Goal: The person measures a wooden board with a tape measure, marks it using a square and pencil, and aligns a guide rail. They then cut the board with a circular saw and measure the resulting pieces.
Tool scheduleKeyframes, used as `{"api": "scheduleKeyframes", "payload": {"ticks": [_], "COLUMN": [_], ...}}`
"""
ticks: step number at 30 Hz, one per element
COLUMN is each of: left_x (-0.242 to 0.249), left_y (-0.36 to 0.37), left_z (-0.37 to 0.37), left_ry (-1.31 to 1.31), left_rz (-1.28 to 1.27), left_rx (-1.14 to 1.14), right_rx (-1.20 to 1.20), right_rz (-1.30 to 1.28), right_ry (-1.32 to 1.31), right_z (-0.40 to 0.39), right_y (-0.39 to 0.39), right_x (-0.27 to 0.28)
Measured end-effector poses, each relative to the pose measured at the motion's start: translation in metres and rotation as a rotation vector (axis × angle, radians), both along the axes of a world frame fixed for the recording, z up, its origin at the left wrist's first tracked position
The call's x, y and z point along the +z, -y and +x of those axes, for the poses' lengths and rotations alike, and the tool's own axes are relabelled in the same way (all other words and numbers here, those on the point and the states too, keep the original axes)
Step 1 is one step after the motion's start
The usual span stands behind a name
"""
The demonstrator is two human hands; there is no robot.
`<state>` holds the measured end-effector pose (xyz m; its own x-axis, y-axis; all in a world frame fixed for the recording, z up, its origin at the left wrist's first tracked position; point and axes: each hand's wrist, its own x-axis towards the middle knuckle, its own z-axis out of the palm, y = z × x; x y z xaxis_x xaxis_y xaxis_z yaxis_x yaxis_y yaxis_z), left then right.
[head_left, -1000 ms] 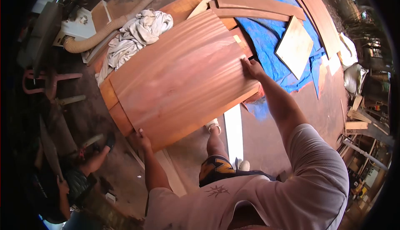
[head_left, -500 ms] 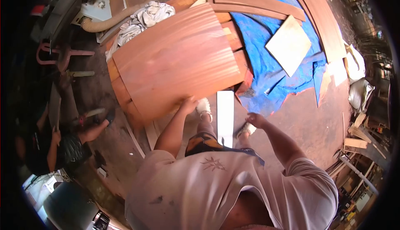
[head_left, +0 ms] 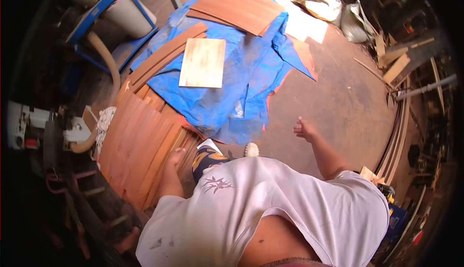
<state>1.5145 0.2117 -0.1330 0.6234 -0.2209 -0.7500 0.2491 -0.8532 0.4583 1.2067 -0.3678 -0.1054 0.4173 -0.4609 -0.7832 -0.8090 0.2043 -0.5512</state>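
Note:
My left hand is low beside the stacked reddish-brown boards, overlapping their near side in this view, its fingers loosely extended with nothing in them. A large reddish-brown wood panel lies on top of that stack. Out to the right, over the brown floor, hangs my right hand, fingers loosely bent and apart, holding nothing. Ahead of me a blue tarp is spread on the floor. On it rest a pale square board, long narrow planks and wide brown panels.
White sacks stand at the back right. Loose timber offcuts and long strips line the right side. A blue-framed machine with a ribbed hose occupies the back left. Crumpled cloth lies by the panel.
My view has swung to the right, so the panel now sits at the left and the tarp in front. My left hand has come away from the panel's edge. My feet have shifted.

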Motion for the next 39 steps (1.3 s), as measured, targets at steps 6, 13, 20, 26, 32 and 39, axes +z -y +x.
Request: {"api": "scheduleKeyframes", "payload": {"ticks": [6, 13, 20, 26, 32, 39], "left_x": [0.033, 0.03, -0.04, -0.091, -0.042, -0.044], "left_y": [0.141, 0.333, 0.512, 0.627, 0.743, 0.761], "left_z": [0.08, 0.099, 0.099, 0.126, 0.198, 0.261], "left_ry": [0.201, 0.277, 0.093, 0.011, 0.069, 0.089], "left_rz": [-0.223, -0.083, -0.118, -0.046, -0.273, -0.335], "left_rx": [-0.183, -0.582, -0.764, -0.828, -0.682, -0.211], "right_rx": [-0.848, -0.763, -0.825, -0.615, 0.19, 0.692], "right_rz": [0.562, 0.872, 0.305, -0.071, -0.601, -0.54], "right_ry": [0.922, 1.266, 0.983, 0.915, 0.716, 0.187], "right_z": [0.043, 0.055, 0.078, 0.135, 0.187, 0.303], "right_y": [-0.014, -0.026, 0.09, 0.216, 0.324, 0.497], "right_x": [0.16, 0.225, 0.171, 0.174, 0.129, 0.009]}}
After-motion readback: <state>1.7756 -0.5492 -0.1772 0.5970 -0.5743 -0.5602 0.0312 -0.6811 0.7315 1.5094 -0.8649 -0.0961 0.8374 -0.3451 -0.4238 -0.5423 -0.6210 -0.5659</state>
